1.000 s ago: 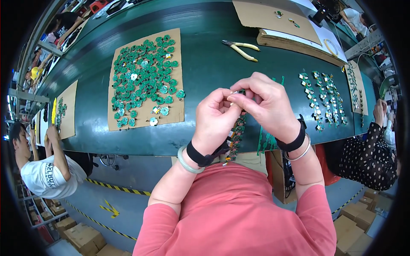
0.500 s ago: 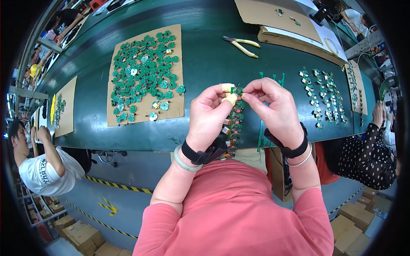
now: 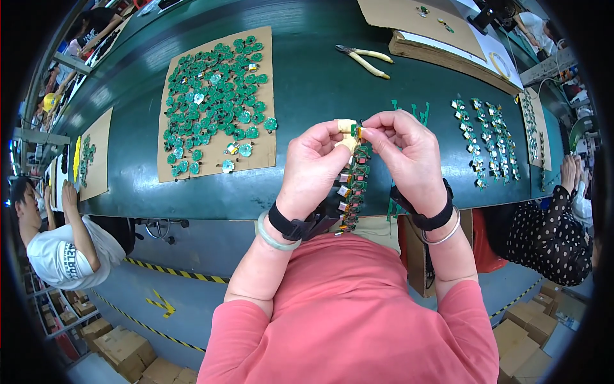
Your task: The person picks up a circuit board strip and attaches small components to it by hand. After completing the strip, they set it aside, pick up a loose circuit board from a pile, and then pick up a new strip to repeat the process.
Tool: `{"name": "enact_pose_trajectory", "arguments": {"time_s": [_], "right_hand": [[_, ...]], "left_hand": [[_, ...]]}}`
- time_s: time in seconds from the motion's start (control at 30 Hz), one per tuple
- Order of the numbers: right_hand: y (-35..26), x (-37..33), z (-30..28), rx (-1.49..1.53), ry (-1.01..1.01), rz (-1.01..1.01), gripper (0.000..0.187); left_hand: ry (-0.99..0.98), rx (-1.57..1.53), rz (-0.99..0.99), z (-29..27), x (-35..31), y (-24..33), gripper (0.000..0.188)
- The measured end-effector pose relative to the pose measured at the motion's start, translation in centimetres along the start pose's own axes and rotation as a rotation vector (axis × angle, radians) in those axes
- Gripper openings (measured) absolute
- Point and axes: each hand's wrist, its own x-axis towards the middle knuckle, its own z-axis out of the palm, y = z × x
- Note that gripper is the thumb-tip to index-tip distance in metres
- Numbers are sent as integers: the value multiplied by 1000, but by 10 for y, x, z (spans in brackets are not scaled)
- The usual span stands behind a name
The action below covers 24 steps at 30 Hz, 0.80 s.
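A strip of joined small green circuit boards (image 3: 360, 173), with silvery and pinkish parts along it, hangs from between my hands toward the table's front edge. My left hand (image 3: 311, 168), with yellow covers on its finger and thumb tips, pinches the strip's far end. Close against it, my right hand (image 3: 409, 153) has thumb and forefinger closed on a small yellowish-orange piece at that same end. Fingertips hide part of this piece, and its exact kind is not clear. Black bands wrap both wrists.
Cardboard with many round green boards (image 3: 214, 109) lies left. Pliers with pale yellow handles (image 3: 368, 59) rest beyond my hands. Several strips of boards (image 3: 486, 141) lie right, near thin green board scraps (image 3: 422, 112). A cardboard-topped board (image 3: 448, 54) stands far right. People sit on both sides.
My view has shifted slightly. The right thumb and forefinger have turned at the strip's far end, where a yellowish-orange piece now shows. The strip's silvery parts show more on its left side.
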Motion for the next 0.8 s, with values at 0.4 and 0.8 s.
{"name": "enact_pose_trajectory", "arguments": {"time_s": [0.4,0.8], "right_hand": [[4,-8,6,70,10,101,11],[0,-11,-2,403,-94,280,12]], "left_hand": [[-63,-196,-48,-6,0,-5,19],[-144,-422,-270,-8,-8,4,23]]}}
